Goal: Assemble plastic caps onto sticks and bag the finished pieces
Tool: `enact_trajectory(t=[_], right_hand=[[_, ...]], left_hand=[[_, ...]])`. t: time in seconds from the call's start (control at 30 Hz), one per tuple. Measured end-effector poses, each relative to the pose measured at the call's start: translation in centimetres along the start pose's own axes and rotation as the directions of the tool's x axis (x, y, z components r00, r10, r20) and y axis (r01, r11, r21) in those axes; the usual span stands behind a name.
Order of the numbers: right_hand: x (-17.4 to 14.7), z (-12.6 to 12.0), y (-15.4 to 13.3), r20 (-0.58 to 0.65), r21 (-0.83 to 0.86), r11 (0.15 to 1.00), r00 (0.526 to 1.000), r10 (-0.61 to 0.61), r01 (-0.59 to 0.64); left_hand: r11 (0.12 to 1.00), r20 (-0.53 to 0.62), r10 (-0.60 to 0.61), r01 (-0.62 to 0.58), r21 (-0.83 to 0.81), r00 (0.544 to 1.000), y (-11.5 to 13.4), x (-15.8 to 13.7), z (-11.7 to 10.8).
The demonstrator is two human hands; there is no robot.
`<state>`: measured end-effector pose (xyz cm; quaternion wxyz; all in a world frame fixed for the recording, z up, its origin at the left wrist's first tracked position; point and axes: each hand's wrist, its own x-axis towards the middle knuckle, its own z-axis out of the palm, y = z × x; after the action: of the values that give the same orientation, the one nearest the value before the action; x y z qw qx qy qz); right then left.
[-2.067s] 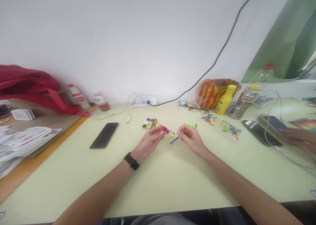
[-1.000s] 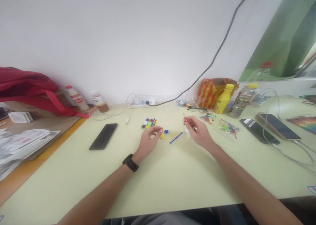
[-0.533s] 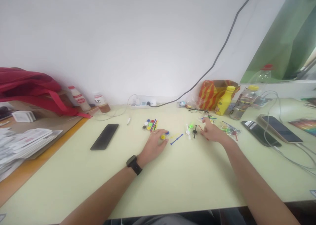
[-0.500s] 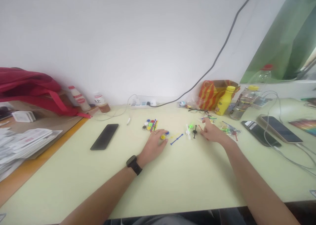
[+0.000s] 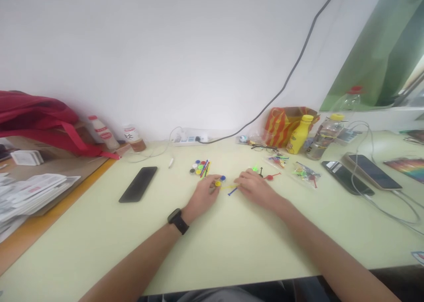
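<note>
My left hand (image 5: pixel 202 196), with a black watch on its wrist, has its fingertips closed around a small yellow disc (image 5: pixel 217 184). A blue disc (image 5: pixel 223 178) lies just beyond those fingertips. A thin yellow arrow-shaped plastic piece (image 5: pixel 228 187) runs from near the yellow disc into the closed fingertips of my right hand (image 5: pixel 256 189). Part of a blue arrow-shaped piece (image 5: pixel 232 191) shows beneath the right fingertips. Past that hand are a green piece (image 5: pixel 255 169), a partly covered black piece (image 5: pixel 261 171) and a red disc with an arrow (image 5: pixel 270 177).
Several coloured discs (image 5: pixel 198 167) and sticks (image 5: pixel 205 168) lie behind my left hand. A black phone (image 5: pixel 138 184) is to the left. Plastic bags of small parts (image 5: pixel 306 174), a yellow bottle (image 5: pixel 299 135) and two more phones (image 5: pixel 377 171) with cables are on the right.
My right hand has moved left from the red arrow to the yellow one, uncovering the red piece and covering the white one. My left fingers have curled in at the yellow disc.
</note>
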<state>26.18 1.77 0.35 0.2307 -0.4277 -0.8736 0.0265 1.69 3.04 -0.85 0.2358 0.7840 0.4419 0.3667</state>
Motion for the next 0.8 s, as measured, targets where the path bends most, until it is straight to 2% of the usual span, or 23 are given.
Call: enact_trajectory(t=[0.1, 0.27, 0.53, 0.7, 0.8], right_hand=[[0.1, 0.7, -0.8, 0.065, 0.001, 1.0, 0.997, -0.029, 0.029], [0.3, 0.7, -1.1, 0.072, 0.013, 1.0, 0.997, -0.024, 0.023], [0.6, 1.8, -1.0, 0.012, -0.079, 0.995, 0.998, 0.054, -0.053], [0.9, 1.9, -1.0, -0.053, -0.128, 0.988, 0.995, 0.083, -0.089], [0.8, 1.0, -1.5, -0.091, 0.022, 0.984, 0.98, 0.178, -0.177]], left_hand=[[1.0, -0.007, -0.001, 0.001, -0.014, 1.0, -0.2, 0.0, 0.1], [0.998, -0.041, 0.052, -0.054, -0.039, 0.998, -0.3, 0.1, 0.1], [0.983, -0.213, 0.069, -0.103, -0.152, 0.975, 0.3, 0.4, -0.4], [0.961, -0.215, -0.039, -0.022, -0.275, 0.976, 0.3, 0.4, -0.4], [0.936, -0.198, -0.135, 0.06, -0.347, 0.971, 0.1, 0.5, -0.3]])
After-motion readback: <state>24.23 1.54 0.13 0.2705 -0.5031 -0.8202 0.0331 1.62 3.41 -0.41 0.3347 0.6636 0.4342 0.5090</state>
